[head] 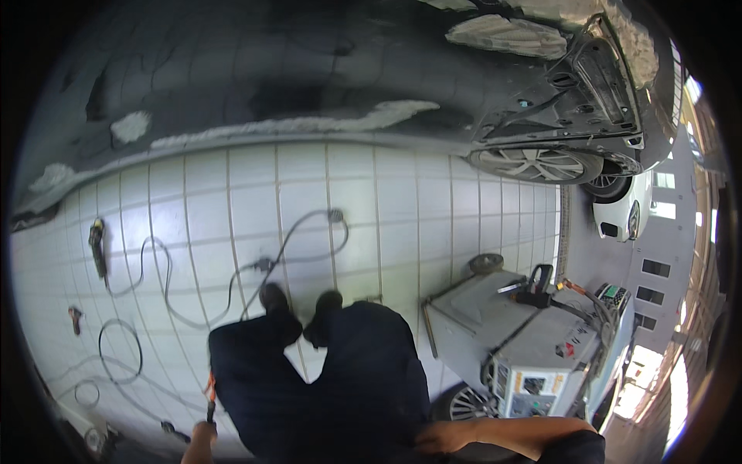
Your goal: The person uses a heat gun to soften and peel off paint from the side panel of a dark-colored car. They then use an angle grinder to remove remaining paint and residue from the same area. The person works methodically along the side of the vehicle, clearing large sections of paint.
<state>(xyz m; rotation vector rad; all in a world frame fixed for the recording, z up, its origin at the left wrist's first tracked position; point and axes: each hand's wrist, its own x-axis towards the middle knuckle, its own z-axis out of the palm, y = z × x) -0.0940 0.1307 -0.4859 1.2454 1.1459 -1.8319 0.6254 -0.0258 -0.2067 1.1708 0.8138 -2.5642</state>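
Note:
My left hand [204, 434] is low in the view beside my left leg. It grips the dark handle of a slim tool with an orange part [210, 390]; its exact kind is unclear. My right hand [443, 436] lies against the side of my dark trousers [371, 377], its fingers partly lost in shadow. Before me stretches the side of a dark car body [232, 75], with pale, rough filler patches along its lower edge [301, 124] and a smaller patch [131, 127] further left.
A corded power tool [98, 249] lies on the tiled floor, its cable [168, 278] looping near my shoes [278, 310]. A grey wheeled machine [539, 330] carrying tools stands at right, beside a car wheel [472, 402]. Further left are a small tool [75, 320] and a cable loop [120, 351].

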